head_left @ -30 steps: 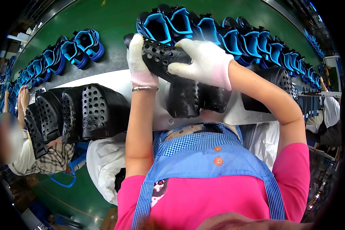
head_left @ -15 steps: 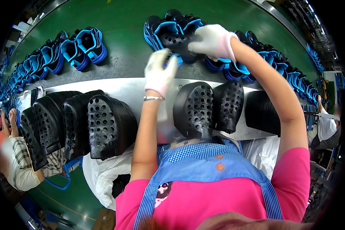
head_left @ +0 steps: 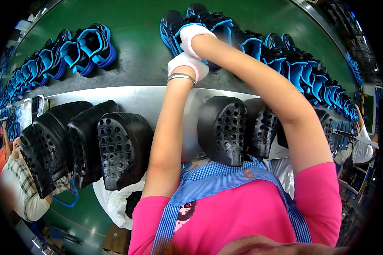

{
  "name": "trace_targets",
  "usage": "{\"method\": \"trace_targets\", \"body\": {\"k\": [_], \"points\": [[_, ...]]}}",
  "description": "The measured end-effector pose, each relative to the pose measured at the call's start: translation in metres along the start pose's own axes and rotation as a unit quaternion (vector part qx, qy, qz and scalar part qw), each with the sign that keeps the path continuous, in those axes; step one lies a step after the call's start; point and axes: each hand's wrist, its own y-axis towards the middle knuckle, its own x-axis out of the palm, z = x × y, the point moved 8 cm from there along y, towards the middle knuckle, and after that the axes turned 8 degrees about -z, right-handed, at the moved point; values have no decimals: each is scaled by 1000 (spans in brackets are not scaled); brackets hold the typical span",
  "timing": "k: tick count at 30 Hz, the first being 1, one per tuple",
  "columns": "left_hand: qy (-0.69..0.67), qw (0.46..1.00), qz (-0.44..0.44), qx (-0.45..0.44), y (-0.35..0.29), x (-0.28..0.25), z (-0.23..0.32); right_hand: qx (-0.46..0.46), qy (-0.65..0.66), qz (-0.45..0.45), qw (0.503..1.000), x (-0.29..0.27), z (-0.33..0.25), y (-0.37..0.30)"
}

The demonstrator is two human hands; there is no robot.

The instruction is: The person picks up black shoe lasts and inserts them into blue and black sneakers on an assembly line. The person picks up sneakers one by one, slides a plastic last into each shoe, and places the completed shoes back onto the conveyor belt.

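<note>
**Both gloved hands on a shoe at the belt's near edge**

The step in hand looks like setting a black-and-blue shoe (head_left: pixel 187 25) onto the green conveyor belt (head_left: pixel 136 51); the right hand (head_left: pixel 191 36), in a white glove, is closed over its upper, and the left hand (head_left: pixel 187 66) — gloved too, a bracelet at the wrist — presses against it just below; whether its fingers grip I cannot tell. The shoe sits at the head of a long row of shoes (head_left: pixel 285 55) on the belt; nearer than the belt, black studded soles (head_left: pixel 123 148) line the metal ledge (head_left: pixel 157 100). The next move likely calls for squaring the shoe with the row before letting go.
</note>
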Motion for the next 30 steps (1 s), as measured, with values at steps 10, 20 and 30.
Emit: {"method": "trace_targets", "body": {"k": [10, 20, 30], "points": [[73, 994, -80, 16, 8, 0, 18, -35, 58, 77, 995, -15, 7, -1], [50, 992, 113, 11, -19, -21, 0, -167, 71, 199, 963, -50, 29, -249], [118, 882, 456, -28, -114, -45, -6, -94, 83, 252, 960, 39, 101, -385]]}}
